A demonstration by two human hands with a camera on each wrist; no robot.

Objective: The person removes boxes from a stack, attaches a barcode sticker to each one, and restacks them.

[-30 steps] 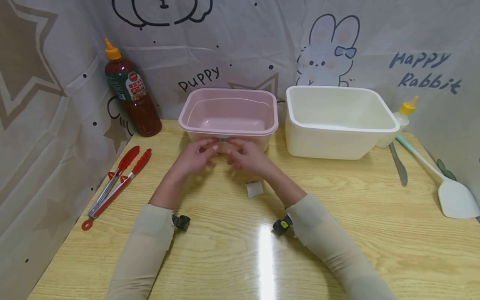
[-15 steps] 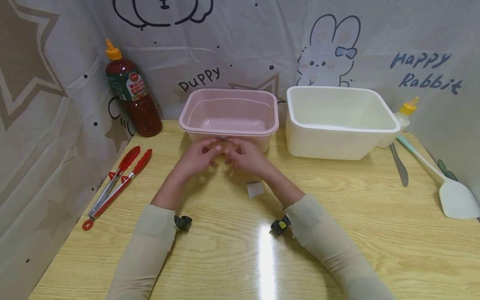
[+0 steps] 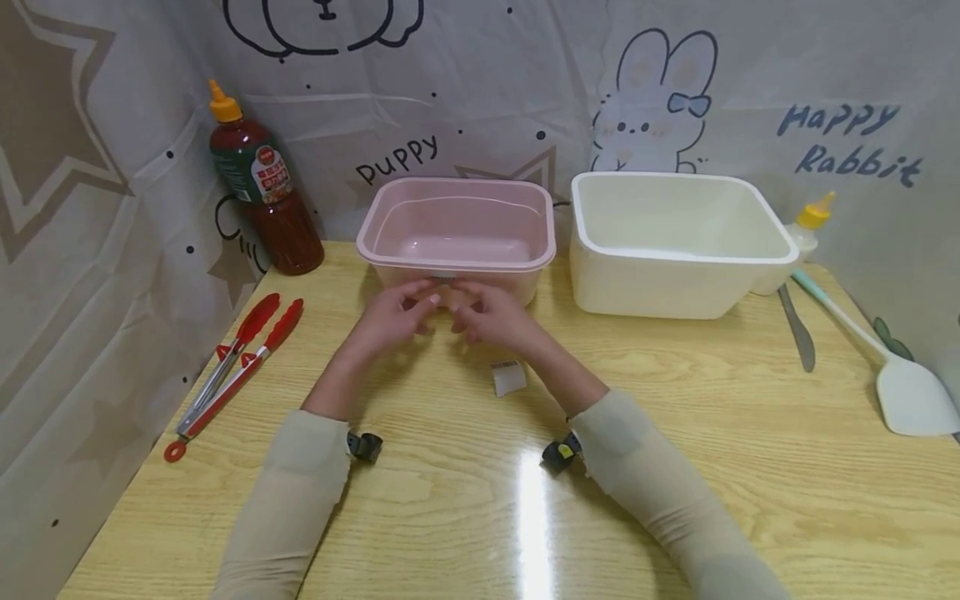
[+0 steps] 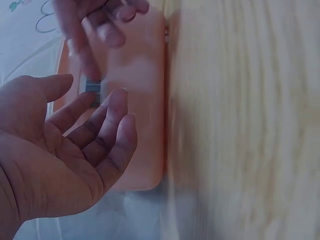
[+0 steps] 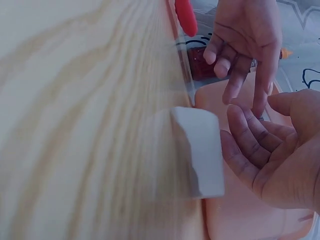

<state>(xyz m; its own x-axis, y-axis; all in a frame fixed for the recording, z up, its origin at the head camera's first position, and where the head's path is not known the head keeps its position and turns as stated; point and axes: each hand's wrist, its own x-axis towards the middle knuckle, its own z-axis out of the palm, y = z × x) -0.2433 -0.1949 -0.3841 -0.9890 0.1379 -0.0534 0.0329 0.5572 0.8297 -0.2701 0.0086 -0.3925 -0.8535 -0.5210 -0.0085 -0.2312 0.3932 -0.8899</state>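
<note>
A pink bin [image 3: 459,223] stands against the back cloth, with a small grey striped label [image 4: 93,86] on its front wall just under the rim. My left hand [image 3: 397,315] reaches that wall from the left, its index fingertip at the label's edge and its other fingers loosely bent. From the right, my right hand [image 3: 491,315] mirrors it, index finger extended to the label and thumb apart. Neither hand grips anything. In the right wrist view, a curled white paper piece [image 5: 202,150] lies on the table nearer than the bin.
A taller cream bin [image 3: 652,283] stands to the right, partly hiding a small yellow-capped bottle [image 3: 810,223]. Farther right lie a spreader knife [image 3: 799,333] and a white turner [image 3: 911,392]. Red-tipped tongs [image 3: 228,375] and a red sauce bottle [image 3: 270,200] are at the left.
Half a second ago the index fingertips met over the label; now they have parted slightly and the label shows between them. Bins, utensils and paper have stayed put.
</note>
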